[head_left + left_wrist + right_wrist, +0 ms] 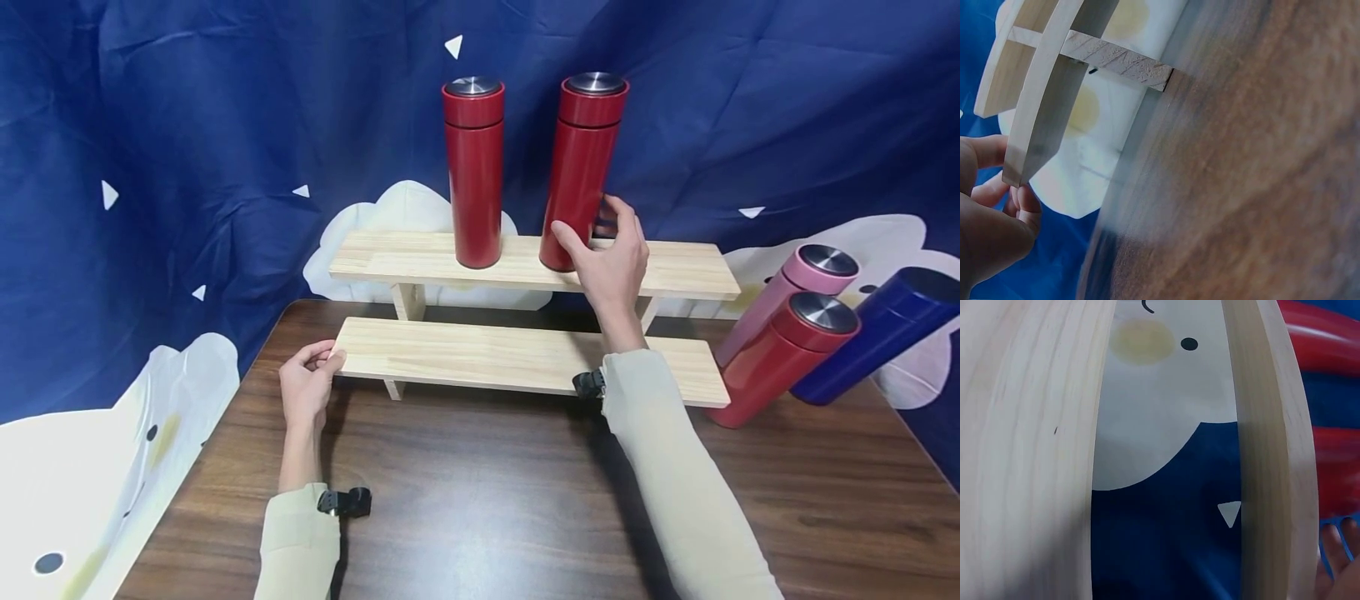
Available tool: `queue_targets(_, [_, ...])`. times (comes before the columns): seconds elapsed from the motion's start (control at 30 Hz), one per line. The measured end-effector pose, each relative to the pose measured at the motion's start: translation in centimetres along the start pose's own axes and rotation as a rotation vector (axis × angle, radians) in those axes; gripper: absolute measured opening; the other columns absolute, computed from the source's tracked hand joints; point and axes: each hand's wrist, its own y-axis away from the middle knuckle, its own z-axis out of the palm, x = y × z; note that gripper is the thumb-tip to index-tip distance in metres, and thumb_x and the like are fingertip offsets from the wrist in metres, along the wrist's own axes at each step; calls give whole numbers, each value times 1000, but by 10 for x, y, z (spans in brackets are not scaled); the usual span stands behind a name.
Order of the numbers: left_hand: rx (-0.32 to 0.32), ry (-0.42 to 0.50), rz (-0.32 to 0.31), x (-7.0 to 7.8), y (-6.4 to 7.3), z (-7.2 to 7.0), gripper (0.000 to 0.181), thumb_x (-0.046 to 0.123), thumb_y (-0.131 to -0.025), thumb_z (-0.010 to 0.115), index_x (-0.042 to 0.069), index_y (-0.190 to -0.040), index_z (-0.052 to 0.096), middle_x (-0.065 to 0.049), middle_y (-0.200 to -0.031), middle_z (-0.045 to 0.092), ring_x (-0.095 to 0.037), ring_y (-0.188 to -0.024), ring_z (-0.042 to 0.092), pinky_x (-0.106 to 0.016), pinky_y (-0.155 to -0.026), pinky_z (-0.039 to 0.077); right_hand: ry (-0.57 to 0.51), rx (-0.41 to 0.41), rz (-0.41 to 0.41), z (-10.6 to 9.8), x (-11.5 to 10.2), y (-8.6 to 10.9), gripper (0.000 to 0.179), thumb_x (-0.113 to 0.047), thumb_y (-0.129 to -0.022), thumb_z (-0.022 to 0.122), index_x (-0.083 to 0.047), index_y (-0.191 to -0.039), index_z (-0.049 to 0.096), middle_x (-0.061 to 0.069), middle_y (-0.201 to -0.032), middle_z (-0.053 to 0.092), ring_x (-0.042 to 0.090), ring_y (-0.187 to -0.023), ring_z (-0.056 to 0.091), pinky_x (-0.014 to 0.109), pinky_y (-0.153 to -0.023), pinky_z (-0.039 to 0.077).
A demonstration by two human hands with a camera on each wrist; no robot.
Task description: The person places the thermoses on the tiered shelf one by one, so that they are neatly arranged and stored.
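Two red thermos bottles stand on the upper board [360, 254] of a two-tier wooden shelf, the left bottle [475, 183] and the right bottle [581, 167]. My right hand [613, 262] holds the right bottle low down, thumb on its front and fingers round its right side. In the right wrist view only the fingers [1338, 553] show beside that red bottle [1338, 469]. My left hand [306, 382] pinches the left end of the lower board [465, 352]. From the left wrist, fingers and thumb are seen at that board's end [1016, 165].
On the table [465, 500], right of the shelf, stand a pink bottle [780, 296], another red bottle [783, 367] and a blue bottle [877, 337]. A blue curtain [225, 125] with white patterns hangs behind. Black wrist straps [345, 502] sit at both sleeves.
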Motion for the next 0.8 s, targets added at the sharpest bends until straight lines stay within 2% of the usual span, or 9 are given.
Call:
queue_targets(0.5, [3, -22, 1, -1, 1, 1, 30, 2, -85, 74, -7, -114, 71, 1, -88, 59, -8, -80, 50, -13, -68, 43, -108, 39, 8, -24, 5, 19, 79, -51, -77, 83, -6, -137, 58, 11, -127, 64, 25, -109, 61, 43, -89, 55])
queue_targets(0.67, [6, -33, -5, -1, 1, 0, 30, 3, -85, 74, -6, -114, 72, 0, -90, 59, -9, -81, 51, -14, -69, 43, -128, 90, 13, -38, 6, 21, 74, -45, -76, 87, -8, -134, 61, 12, -123, 66, 25, -107, 63, 38, -87, 55])
queue_targets(0.8, [7, -20, 5, -1, 1, 1, 29, 2, -85, 74, -6, -113, 72, 0, -88, 59, -8, -79, 50, -13, -68, 42, -126, 126, 16, -52, 4, 22, 68, -42, -76, 87, -13, -133, 62, 6, -120, 66, 21, -106, 62, 33, -85, 55])
